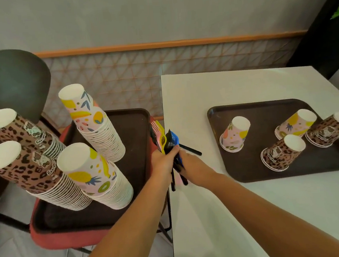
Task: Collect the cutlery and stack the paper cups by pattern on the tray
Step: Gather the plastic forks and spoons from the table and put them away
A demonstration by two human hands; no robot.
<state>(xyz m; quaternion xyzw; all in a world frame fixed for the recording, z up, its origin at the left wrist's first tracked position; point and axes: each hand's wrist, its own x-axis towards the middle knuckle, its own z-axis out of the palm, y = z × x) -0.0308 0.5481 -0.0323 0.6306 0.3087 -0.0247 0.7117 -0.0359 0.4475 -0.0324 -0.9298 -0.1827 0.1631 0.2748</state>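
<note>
Cutlery: our left hand (163, 159) grips the cutlery bundle (167, 144); right hand (190, 163) pinches its handles.
Cups: four small groups on the tray (250, 174) we have yet to stack.

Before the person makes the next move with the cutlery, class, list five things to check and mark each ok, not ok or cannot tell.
1. Cutlery bundle held firmly: ok, the left hand grips it.
2. Right hand free to pick up: cannot tell, its fingers are at the bundle's handles.
3. All cutlery collected: not ok, a black piece still lies on the white table.
4. Cups on the table tray sorted by pattern: not ok, fruit and leopard cups stand separately, mixed.
5. Tall stacks on the chair tray standing: ok.
</note>
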